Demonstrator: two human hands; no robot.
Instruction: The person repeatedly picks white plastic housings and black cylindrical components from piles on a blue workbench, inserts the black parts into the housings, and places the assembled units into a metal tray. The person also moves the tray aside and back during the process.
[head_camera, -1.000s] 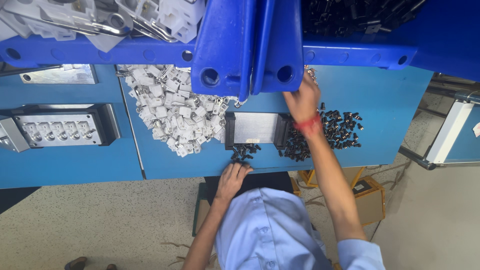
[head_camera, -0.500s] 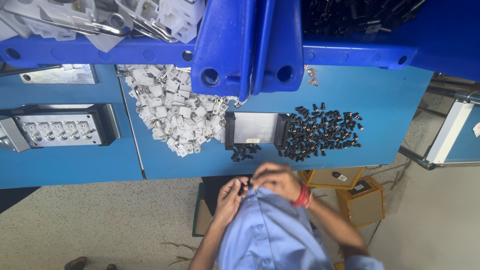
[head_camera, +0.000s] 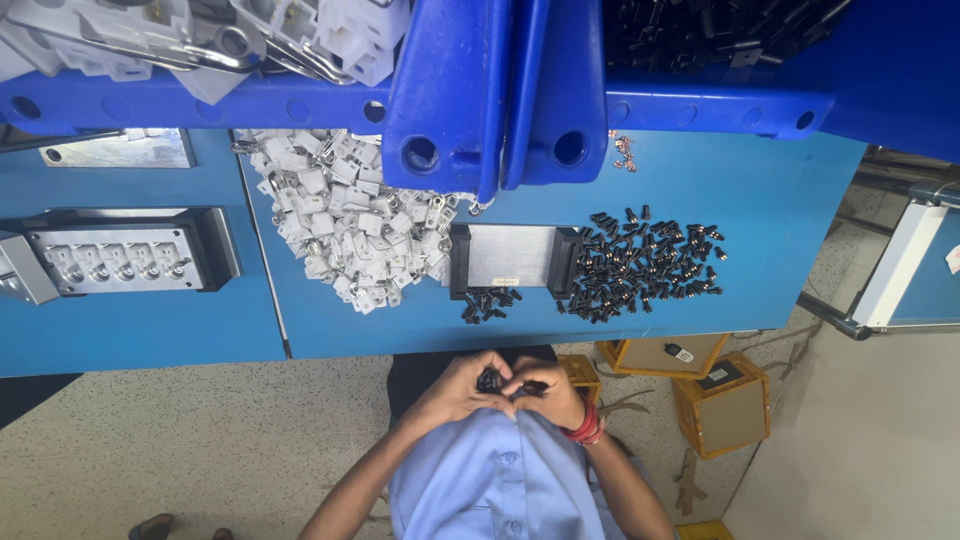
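Two hands meet close to the chest, below the near edge of the blue table (head_camera: 780, 200): the left hand (head_camera: 462, 390) and the right hand (head_camera: 552, 392) are curled toward each other, fingertips pinched narrow around a small black part (head_camera: 489, 380) held between them, just above the light blue shirt (head_camera: 500, 480). Whether both hands grip the same piece or each has its own is too small to tell. The right wrist carries red bangles (head_camera: 585, 425). On the table, well apart from the hands, a grey metal block (head_camera: 512, 256) with black end pieces sits in the middle. To one side of it spreads a big heap of white plastic parts (head_camera: 345, 225); to the other lies a broad scatter of black parts (head_camera: 645, 265), and a much smaller cluster of black parts (head_camera: 487, 303) sits just in front of the block. Judging by that, only a small share seems handled so far and the bulk of both heaps looks left to go, though which pile counts as finished cannot be told. A metal tray (head_camera: 125, 262) with a row of round sockets lies farther along the table, and blue bins (head_camera: 500, 90) hang above.
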